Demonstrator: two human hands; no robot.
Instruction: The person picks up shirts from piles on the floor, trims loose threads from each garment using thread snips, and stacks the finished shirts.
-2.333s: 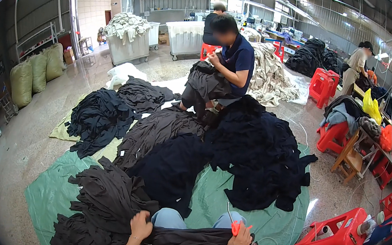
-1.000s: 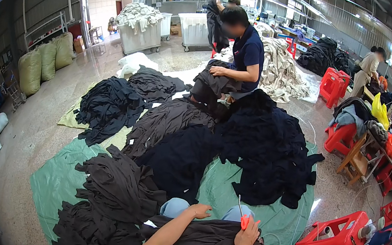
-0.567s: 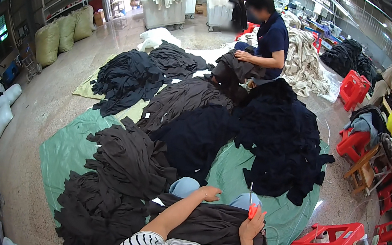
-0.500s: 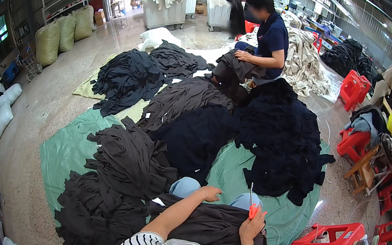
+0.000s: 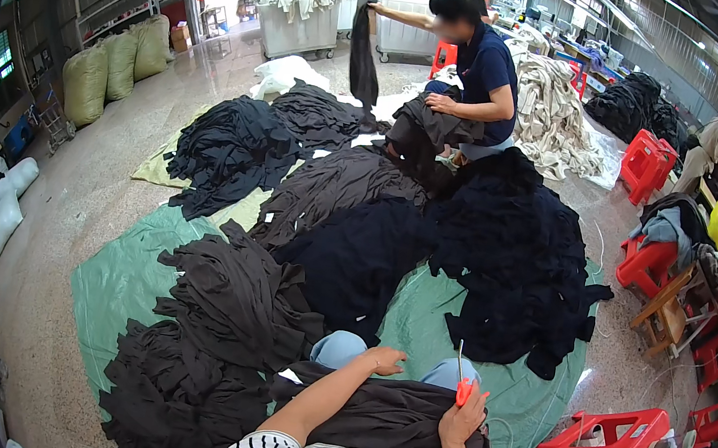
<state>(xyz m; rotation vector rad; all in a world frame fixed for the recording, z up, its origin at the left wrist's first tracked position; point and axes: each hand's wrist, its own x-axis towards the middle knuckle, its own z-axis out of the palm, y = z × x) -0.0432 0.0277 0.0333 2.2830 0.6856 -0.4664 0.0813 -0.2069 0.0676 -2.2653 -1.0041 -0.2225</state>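
One dark cloth [image 5: 388, 414] is lying across the person's lap, where the legs are likely propping it within easy reach. The right hand [image 5: 464, 421] is gripping a red-handled tool [image 5: 465, 391] over the cloth's right end, its slim metal shaft [image 5: 460, 357] pointing far, perhaps to spare the fabric. The left hand [image 5: 385, 361] is extending loosely open fingers near the knees [image 5: 339, 348], holding nothing visible; whether it is touching anything, I cannot tell. Brownish garments [image 5: 231, 298] are lying heaped on the left, and a green sheet [image 5: 113, 255] is presumably keeping them off the floor [image 5: 53, 274].
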